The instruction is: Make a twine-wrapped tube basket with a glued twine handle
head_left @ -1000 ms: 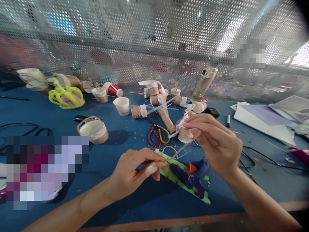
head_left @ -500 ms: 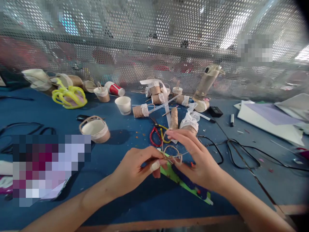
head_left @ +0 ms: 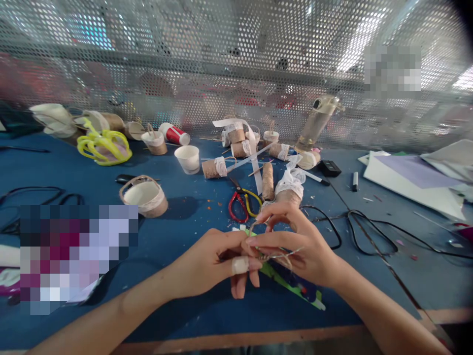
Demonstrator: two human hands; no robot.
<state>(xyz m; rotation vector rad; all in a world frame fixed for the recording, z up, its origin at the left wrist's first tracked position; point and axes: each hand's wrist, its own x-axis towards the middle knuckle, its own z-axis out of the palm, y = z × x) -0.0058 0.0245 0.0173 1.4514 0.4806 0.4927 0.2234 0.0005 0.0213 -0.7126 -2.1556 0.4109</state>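
Between my hands is a length of brown twine [head_left: 275, 256], bent into loops with loose ends sticking out to the right. My left hand [head_left: 218, 256] pinches it between thumb and forefinger; a bandage [head_left: 240, 265] wraps the thumb. My right hand [head_left: 299, 241] has its fingers bent around the twine, the fingertips meeting those of my left hand. Under the hands lies a green and dark blue flat item [head_left: 291, 283], partly covered. Just beyond them are scissors [head_left: 239, 199] with red and yellow handles, a spool of twine [head_left: 268, 181] and a lace-topped cup [head_left: 290, 187].
A twine-handled cup basket [head_left: 146, 198] stands left, near a white paper cup [head_left: 187, 159] and a yellow basket-like craft [head_left: 104, 147]. Small wrapped cups and a bottle [head_left: 317, 123] line the metal mesh [head_left: 207, 64]. Black cable [head_left: 365, 241] and paper sheets [head_left: 414, 180] lie right.
My right hand's raised fingers have come down and curled in over the twine, against my left fingertips. The twine loop that stood up is now mostly covered by the fingers.
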